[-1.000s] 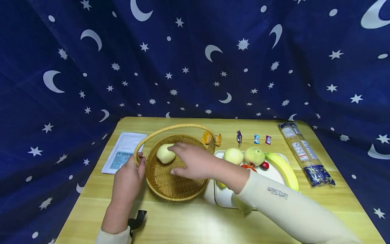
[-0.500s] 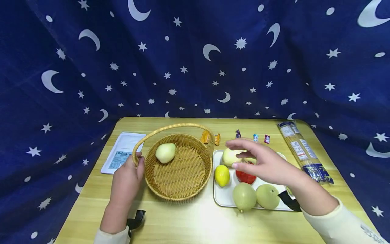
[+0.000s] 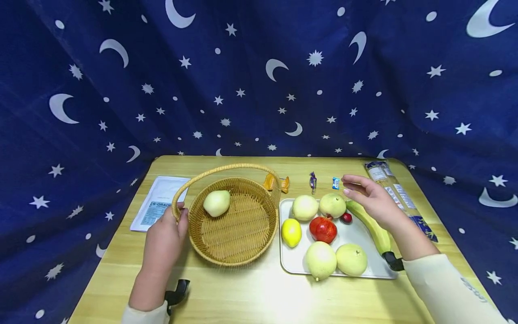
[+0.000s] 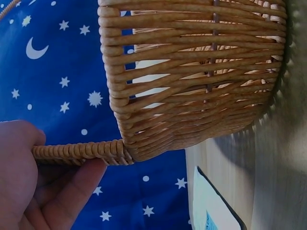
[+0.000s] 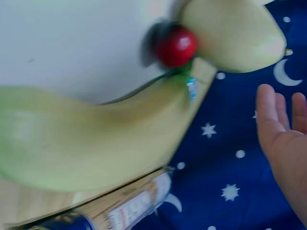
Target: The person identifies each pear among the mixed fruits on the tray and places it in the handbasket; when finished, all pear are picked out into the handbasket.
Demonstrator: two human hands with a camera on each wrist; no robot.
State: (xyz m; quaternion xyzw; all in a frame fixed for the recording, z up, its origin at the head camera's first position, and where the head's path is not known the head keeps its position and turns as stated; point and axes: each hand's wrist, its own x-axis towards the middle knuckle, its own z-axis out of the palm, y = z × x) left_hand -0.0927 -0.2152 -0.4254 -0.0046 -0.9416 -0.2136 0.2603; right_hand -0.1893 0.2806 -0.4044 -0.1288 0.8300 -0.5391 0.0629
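My left hand (image 3: pixel 163 238) grips the handle (image 4: pixel 81 151) of a round wicker basket (image 3: pixel 193 234), its fingers and thumb around the lower left end. Inside, toward the back left, lies one pale green pear (image 3: pixel 216 203). Over on the right my right hand (image 3: pixel 374 202) hovers with nothing held, fingers extended toward a small blue candy (image 3: pixel 336 183). Below it is a banana (image 3: pixel 370 225) along the right side of a white tray (image 3: pixel 291 265). The tray also bears a lemon (image 3: pixel 291 232), a red pomegranate (image 3: pixel 323 229), a cherry (image 3: pixel 346 218) and several pale green fruits (image 3: pixel 321 260).
A white coffee packet (image 3: pixel 155 204) lies left of the basket. Behind basket and tray are orange-wrapped sweets (image 3: pixel 285 184) and a purple candy (image 3: pixel 313 181). Long noodle packs (image 3: pixel 398 193) lie at the far right. A dark blue star-patterned cloth (image 3: pixel 259 76) hangs behind the wooden table (image 3: pixel 226 292).
My right hand has left the pear in the basket and swung right, across the tray, to above the banana's upper end. My left hand keeps its grip on the handle.
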